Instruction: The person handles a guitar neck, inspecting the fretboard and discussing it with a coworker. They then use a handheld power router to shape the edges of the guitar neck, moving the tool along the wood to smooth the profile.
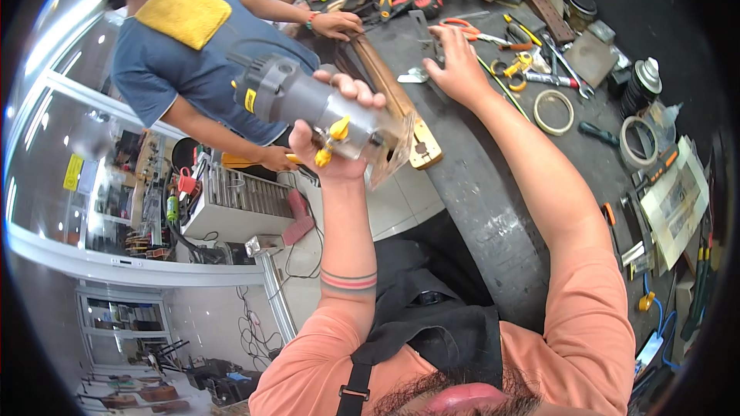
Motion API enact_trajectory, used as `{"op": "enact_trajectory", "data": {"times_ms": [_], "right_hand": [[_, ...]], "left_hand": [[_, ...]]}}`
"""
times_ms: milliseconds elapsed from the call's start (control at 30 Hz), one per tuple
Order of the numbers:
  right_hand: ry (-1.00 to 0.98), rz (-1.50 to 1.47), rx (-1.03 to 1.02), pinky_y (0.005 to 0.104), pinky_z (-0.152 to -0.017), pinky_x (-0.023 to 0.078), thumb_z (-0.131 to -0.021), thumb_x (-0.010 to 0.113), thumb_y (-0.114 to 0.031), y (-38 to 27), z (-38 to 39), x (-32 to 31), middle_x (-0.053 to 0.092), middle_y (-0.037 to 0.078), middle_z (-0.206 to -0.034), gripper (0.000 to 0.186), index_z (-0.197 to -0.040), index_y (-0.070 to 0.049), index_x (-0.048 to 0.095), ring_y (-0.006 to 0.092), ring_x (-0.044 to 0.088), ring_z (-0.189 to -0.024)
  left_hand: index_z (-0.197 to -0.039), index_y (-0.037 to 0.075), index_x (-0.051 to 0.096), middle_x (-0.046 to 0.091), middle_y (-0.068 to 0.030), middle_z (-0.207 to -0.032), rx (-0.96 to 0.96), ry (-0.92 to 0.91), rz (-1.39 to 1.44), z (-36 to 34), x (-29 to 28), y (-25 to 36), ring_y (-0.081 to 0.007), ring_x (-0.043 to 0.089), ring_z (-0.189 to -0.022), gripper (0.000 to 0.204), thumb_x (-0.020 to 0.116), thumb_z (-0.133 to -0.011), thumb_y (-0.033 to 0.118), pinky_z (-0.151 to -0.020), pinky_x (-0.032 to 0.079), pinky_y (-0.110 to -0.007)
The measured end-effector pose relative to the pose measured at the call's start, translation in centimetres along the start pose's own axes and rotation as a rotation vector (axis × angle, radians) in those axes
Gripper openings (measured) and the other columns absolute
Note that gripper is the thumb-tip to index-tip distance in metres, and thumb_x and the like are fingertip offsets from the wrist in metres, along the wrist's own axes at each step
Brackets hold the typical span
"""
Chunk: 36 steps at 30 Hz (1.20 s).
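My left hand (339,127) grips a compact router (297,96) with a grey body, yellow knobs and a clear base. The tool is held up in the air, tilted, its base towards the bench. At the bench, my right hand (460,69) has its thumb and fingers apart, close beside an upright grey metal piece (421,31); whether it touches that piece I cannot tell. Between my hands, a long brown wooden piece (385,81) runs along the bench edge, with a pale end plate (424,146) that has dark holes.
Across from me, a co-worker's hand (337,25) rests on the wood's far end; another person is behind. The dark bench (493,208) carries orange-handled scissors (470,31), tape rolls (553,112), a spray can (644,81) and several power tools. A white drawer cabinet (239,208) stands left.
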State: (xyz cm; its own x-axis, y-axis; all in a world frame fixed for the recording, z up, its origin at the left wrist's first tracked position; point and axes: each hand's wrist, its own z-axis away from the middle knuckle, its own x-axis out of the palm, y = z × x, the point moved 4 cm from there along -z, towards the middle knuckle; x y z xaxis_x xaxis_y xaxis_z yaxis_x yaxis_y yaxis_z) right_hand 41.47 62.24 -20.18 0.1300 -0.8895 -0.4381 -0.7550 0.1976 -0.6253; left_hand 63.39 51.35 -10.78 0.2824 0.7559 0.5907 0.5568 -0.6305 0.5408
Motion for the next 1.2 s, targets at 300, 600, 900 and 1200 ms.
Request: {"op": "enact_trajectory", "data": {"times_ms": [300, 600, 900, 1200], "right_hand": [[0.008, -0.064, 0.125, 0.0518, -0.099, 0.051, -0.094, 0.077, -0.014, 1.4, -0.3, 1.5, 0.076, 0.019, -0.12, 0.044, -0.133, -0.004, 0.061, 0.0384, 0.071, -0.113], [0.095, -0.88, 0.252, 0.0379, -0.1, 0.053, -0.108, 0.055, -0.007, -3.3, -2.3, 0.5, 0.069, 0.012, -0.123, 0.042, -0.148, 0.002, 0.046, 0.0223, 0.069, -0.11], [-0.364, -1.493, 0.822, 0.0382, -0.082, 0.055, -0.105, 0.072, -0.034, -13.1, 1.1, 0.4, 0.066, 0.002, -0.098, 0.026, -0.113, -0.011, 0.063, 0.0182, 0.067, -0.087], [-0.472, -1.409, 0.759, 0.0396, -0.092, 0.064, -0.111, 0.064, -0.035, -18.1, 1.0, -2.0, 0.076, 0.008, -0.105, 0.03, -0.112, -0.006, 0.07, 0.0261, 0.078, -0.111]], "left_hand": [[-0.135, 0.005, 0.057, 0.054, -0.0062, -0.116, 0.071, 0.152, 0.582, 7.1, -1.8, 3.3, -0.021, 0.056, -0.107, 0.074, 0.086, -0.089, 0.056, -0.101, 0.049, -0.042], [-0.121, 0.007, 0.062, 0.06, -0.0065, -0.111, 0.152, 0.344, 0.509, 10.2, -3.1, 4.0, -0.022, 0.058, -0.11, 0.071, 0.085, -0.083, 0.062, -0.104, 0.046, -0.04], [-0.119, 0.005, 0.062, 0.061, -0.006, -0.106, 0.17, 0.341, 0.41, 8.9, -0.9, 5.5, -0.0221, 0.057, -0.105, 0.046, 0.077, -0.089, 0.037, -0.097, 0.045, -0.039], [-0.131, 0.002, 0.063, 0.062, -0.0096, -0.115, 0.157, 0.299, 0.447, 9.8, 0.0, 6.9, -0.0236, 0.057, -0.111, 0.051, 0.077, -0.095, 0.035, -0.092, 0.052, -0.036]]}}
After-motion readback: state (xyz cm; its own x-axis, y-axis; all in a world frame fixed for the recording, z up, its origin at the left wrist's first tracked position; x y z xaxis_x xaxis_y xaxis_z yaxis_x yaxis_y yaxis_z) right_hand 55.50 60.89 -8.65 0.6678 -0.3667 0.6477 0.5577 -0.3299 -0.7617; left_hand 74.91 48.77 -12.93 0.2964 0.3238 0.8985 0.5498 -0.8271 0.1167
